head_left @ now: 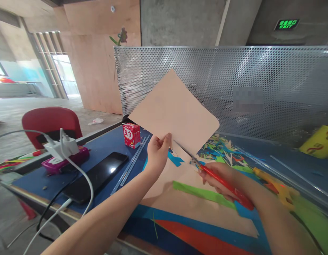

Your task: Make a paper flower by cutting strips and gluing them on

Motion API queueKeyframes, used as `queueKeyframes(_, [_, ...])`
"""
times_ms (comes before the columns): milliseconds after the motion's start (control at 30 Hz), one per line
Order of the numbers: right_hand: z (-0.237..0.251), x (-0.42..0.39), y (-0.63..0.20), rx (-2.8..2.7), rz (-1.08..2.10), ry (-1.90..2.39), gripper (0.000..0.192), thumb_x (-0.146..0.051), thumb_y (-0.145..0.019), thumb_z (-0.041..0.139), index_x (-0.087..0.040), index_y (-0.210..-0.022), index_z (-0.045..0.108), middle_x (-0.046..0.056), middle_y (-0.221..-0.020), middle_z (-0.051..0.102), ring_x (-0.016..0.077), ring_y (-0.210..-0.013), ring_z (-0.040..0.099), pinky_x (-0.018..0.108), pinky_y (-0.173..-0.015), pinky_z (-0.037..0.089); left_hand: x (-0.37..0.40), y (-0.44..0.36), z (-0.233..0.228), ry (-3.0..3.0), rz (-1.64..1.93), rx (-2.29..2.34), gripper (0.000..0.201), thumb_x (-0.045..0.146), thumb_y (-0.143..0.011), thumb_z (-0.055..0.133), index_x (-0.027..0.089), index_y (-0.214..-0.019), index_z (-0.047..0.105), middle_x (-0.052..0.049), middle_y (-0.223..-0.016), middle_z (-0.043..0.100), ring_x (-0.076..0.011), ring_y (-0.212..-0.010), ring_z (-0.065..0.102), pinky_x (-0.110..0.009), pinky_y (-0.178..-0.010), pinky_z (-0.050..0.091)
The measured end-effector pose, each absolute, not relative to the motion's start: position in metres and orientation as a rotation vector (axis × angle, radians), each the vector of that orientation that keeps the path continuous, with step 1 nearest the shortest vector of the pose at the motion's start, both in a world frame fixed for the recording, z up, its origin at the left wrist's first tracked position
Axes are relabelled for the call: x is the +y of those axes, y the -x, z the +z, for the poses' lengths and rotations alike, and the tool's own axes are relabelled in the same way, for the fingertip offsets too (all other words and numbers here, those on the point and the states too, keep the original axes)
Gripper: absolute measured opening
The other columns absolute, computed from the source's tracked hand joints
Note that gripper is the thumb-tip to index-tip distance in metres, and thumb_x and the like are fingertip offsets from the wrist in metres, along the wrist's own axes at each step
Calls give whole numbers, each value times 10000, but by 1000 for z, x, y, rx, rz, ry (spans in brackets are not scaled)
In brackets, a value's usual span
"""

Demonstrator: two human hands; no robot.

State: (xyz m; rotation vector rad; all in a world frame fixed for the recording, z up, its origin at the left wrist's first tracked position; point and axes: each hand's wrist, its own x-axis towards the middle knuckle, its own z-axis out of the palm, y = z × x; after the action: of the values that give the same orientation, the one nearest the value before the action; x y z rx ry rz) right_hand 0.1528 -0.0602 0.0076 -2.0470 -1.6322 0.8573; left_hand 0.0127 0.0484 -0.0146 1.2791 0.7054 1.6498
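My left hand (159, 150) pinches the lower edge of a beige sheet of paper (174, 106), held up above the table with one corner pointing upward. In my right hand (219, 177) are red-handled scissors (225, 186), their blades at the sheet's lower right edge near my left thumb. Whether the blades are parted is hard to make out. Beneath both hands lies more beige paper (161, 189), with a green paper strip (203, 193) across it. A small blue paper piece (176, 159) shows just under the held sheet.
At left are a black phone (97, 177), a purple power strip (65, 159) with cables, and a red box (131, 135). Clear sticks (130, 164) lie near the phone. Paper scraps (225, 150) and a yellow glue gun (278, 187) lie at right. A perforated metal screen (259, 78) stands behind.
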Motion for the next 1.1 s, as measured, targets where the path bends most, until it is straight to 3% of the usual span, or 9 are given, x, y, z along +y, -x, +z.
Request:
queueKeyframes(500, [8,-59,-153,-1623,889,2049,268,-387,-810,442,-181,-640,466,-78,-446,332,41,-293,267,203,-330,251,48,-13,-15,-1234,1638,569,181,293,-689,610,163,-654,489,62,-508,480,-51,-423,393,-189,-415,313])
queueKeyframes(733, [-5,-52,-161,-1776,705,2077,337,-483,-732,534,-170,-608,519,-34,-456,412,71,-418,357,189,-400,252,56,-5,-11,-930,1564,387,161,206,-586,663,160,-684,544,-9,-720,614,-155,-717,601,-262,-629,460])
queueKeyframes(1100, [4,-54,-159,-1700,876,2050,379,-523,-773,449,-178,-628,511,-63,-418,334,62,-353,320,197,-365,227,54,-10,-7,-832,1502,239,230,216,-615,682,177,-826,602,-49,-906,660,-176,-886,612,-280,-747,486])
